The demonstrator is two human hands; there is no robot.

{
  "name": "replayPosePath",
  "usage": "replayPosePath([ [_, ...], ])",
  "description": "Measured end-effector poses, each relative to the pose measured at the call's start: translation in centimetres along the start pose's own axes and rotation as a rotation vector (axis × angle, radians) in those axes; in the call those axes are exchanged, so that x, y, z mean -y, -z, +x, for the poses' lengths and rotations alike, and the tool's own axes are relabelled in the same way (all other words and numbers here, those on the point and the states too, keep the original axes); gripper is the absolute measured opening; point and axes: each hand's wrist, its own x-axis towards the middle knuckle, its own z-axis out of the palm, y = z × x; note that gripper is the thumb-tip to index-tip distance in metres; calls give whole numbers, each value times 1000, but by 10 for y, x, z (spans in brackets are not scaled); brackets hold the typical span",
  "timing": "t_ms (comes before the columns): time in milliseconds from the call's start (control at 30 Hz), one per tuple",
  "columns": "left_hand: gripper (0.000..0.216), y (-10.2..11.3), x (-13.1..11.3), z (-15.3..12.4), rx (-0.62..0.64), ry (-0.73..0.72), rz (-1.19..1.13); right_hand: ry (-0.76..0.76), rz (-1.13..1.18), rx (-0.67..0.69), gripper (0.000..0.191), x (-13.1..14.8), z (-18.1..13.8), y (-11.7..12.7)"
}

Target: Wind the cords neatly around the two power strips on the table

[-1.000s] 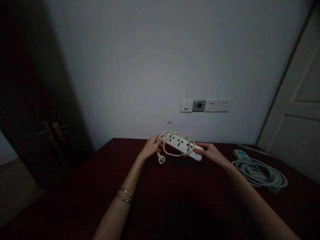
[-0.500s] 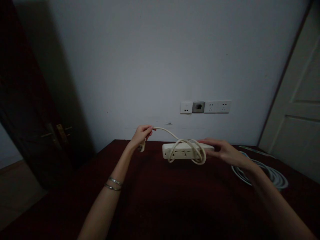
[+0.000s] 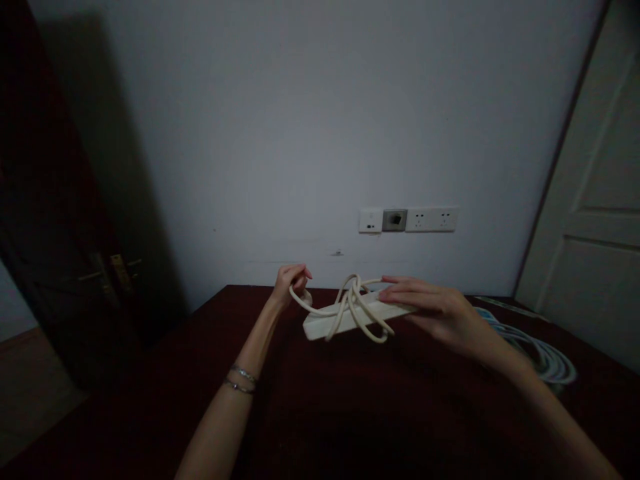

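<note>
A white power strip [image 3: 320,326] is held tilted above the dark red table, its left end lower and nearer me. Its cream power cord [image 3: 356,303] loops around the strip's middle in loose coils. My right hand [image 3: 425,300] grips the strip's right end, fingers on top and thumb below. My left hand [image 3: 291,283], closed, holds the free length of the cord to the left of the strip. The plug is not clearly visible; it may be hidden by the left hand. The strip's socket face is turned out of sight.
A coil of pale cable [image 3: 545,357] lies on the dark red table [image 3: 320,413] at the right, partly behind my right forearm. Wall sockets [image 3: 431,219] sit above the table's back edge. A dark door with a handle [image 3: 120,270] stands left, a pale door [image 3: 595,200] right.
The power strip has rolled so its sockets no longer face me, and its left end has dipped leftward. The cord between the strip and my left hand now sags lower.
</note>
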Motion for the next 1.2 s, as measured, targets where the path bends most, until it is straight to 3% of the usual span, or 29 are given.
replayPosePath([
  [100, 39, -6, 2, -1, 40, -20, -23, 48, -25, -28, 35, 11, 0, 6],
  [233, 41, -8, 10, -6, 161, -5, 114, 43, -70, -89, 35, 11, -1, 16],
  [367, 56, -11, 17, -9, 168, 74, 325, -46, -62, -150, 28, -7, -7, 25],
  [467, 63, -15, 19, -11, 288, 128, 427, -183, -2, -207, 25, -25, -13, 28],
  [567, 61, -20, 22, -13, 430, 209, 233, -358, 119, -261, 33, -38, -17, 25],
  [700, 53, -32, 24, -20, 614, 442, -168, -480, 298, -305, 41, -50, -20, 16],
  [833, 48, -51, 12, -32, 858, 614, -243, -509, 458, -363, 37, -54, -19, 3],
  [933, 48, -69, -1, -39, 841, 681, -310, -501, 549, -381, 32, -53, -16, -5],
  [1067, 64, -89, -5, -40, 827, 824, -482, -479, 601, -346, 31, -53, -15, -14],
  [1200, 73, -95, -5, -43, 715, 773, -699, -509, 559, -309, 37, -62, -18, -19],
])
